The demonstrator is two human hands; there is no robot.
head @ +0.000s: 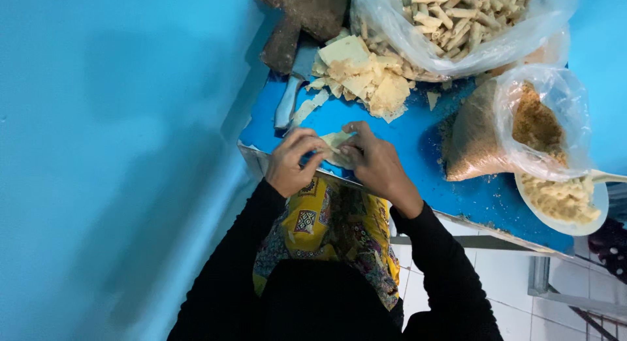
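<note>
Both hands, left [295,163] and right [375,163], pinch shut a pale wrapper [336,142] at the tabletop [418,145] edge; keep folds tight, edges aligned.

The bench [418,152] has a smooth, painted-looking blue top, dusted with crumbs beside the clear, glossy plastic bag of crumbs [522,129]. Behind that bag, a second shiny plastic bag [457,28] holds matt, rough rolls. Left of it lie dry, floury dough sheets [359,77]. Both hands [339,158] pinch one pale, soft sheet [334,142]
</note>
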